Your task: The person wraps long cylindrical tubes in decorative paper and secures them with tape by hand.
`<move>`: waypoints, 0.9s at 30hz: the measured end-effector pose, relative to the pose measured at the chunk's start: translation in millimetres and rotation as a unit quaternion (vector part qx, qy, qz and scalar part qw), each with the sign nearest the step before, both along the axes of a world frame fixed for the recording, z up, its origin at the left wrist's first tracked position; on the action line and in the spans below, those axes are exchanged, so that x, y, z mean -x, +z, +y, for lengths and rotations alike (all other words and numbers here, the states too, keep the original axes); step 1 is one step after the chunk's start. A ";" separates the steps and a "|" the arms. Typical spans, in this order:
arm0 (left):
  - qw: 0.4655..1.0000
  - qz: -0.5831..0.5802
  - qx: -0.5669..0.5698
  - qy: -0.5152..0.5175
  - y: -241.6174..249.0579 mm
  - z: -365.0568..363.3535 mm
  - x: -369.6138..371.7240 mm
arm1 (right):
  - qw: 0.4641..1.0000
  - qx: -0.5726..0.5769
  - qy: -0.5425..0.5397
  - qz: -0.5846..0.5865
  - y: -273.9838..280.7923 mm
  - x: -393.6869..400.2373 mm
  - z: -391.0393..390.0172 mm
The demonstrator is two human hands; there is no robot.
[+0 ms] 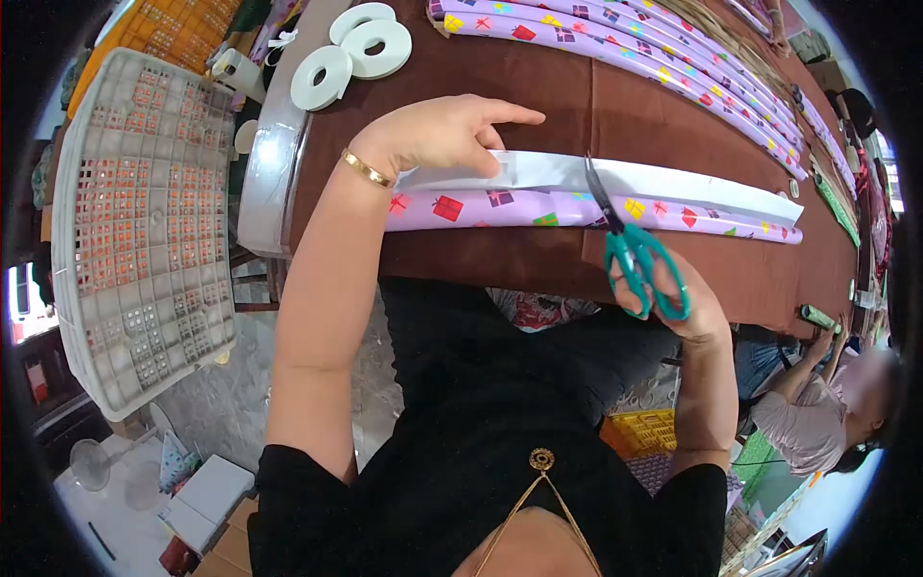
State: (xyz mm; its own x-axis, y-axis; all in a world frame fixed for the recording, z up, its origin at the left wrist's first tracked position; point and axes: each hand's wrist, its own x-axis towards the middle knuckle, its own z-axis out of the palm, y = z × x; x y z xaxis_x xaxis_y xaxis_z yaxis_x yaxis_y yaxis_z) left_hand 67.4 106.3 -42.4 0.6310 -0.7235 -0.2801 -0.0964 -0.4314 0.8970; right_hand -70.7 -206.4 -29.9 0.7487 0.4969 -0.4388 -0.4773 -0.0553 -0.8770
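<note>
My right hand (694, 303) has its fingers through the teal handles of a pair of scissors (635, 252). Their dark blades point away from me, across the roll of purple wrapping paper (524, 212) with a gift-box print. The paper's white underside (654, 180) shows as a long turned-back strip along the roll's far side. My left hand (447, 135), with a gold bracelet at the wrist, lies over this strip near its left end. Its index finger stretches to the right and the thumb rests on the white paper, apart from it; the other fingers are partly hidden.
Three white tape rolls (375, 48) lie at the table's far left. Several more purple wrapping rolls (615, 56) lie along the far side of the brown table (481, 255). A pale plastic crate (144, 231) stands left. At right, another person (808, 413) handles a green roll.
</note>
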 end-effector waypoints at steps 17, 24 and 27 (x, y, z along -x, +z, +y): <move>0.999 -0.008 0.037 0.037 0.5 11.9 0.9 | 0.951 0.283 0.041 -0.117 21.3 2.0 58.5; 0.998 -0.030 0.038 0.026 3.8 15.1 0.5 | 0.916 0.338 0.042 -0.211 27.0 0.5 75.9; 0.998 -0.014 0.047 0.038 3.0 15.0 1.4 | 0.910 0.350 0.044 -0.217 28.9 -0.4 80.3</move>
State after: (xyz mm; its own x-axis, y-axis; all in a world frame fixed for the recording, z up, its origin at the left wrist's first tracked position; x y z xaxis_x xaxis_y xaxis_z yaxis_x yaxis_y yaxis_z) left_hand 66.0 121.3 -39.4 0.6916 -0.6954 -0.1951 -0.0919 -0.3526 0.9312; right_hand -70.3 -126.1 -0.9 0.8977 0.2754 -0.3439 -0.0614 -0.6947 -0.7166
